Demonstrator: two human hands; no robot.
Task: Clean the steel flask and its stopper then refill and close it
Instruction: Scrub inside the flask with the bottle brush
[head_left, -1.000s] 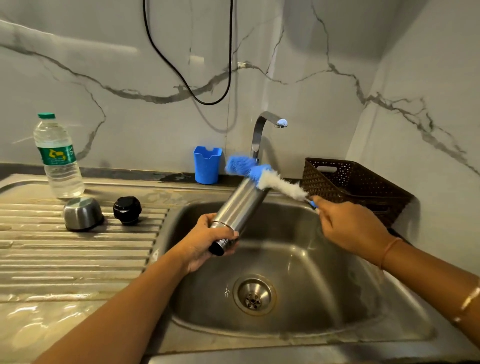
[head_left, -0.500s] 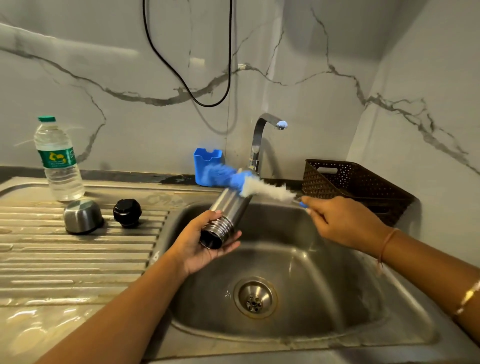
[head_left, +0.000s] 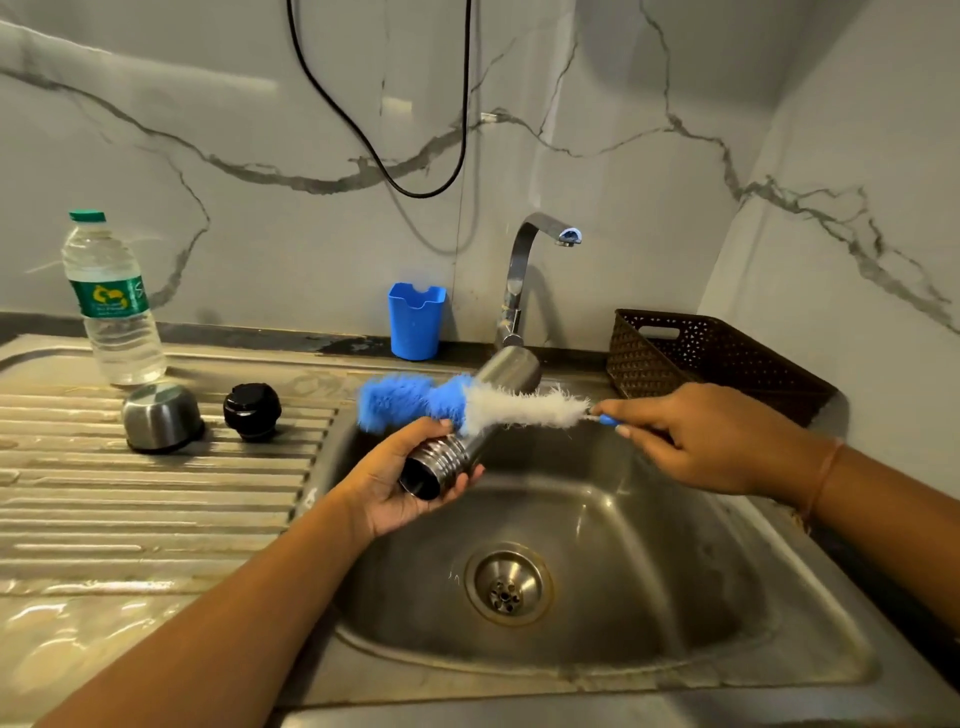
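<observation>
Sliding neckward, the brush (head_left: 467, 406) pinched in the right hand (head_left: 696, 441) has likely covered most of the flask (head_left: 506, 370) the left hand (head_left: 395, 483) grips.

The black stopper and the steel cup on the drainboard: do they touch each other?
Apart. The head view shows the black stopper and the steel cup side by side on the drainboard, with bare ribbed steel between them.

Left hand (head_left: 389, 491) cupped, fingers (head_left: 470, 474) curled; right hand (head_left: 701, 441) pinching, forearm extended.
</observation>
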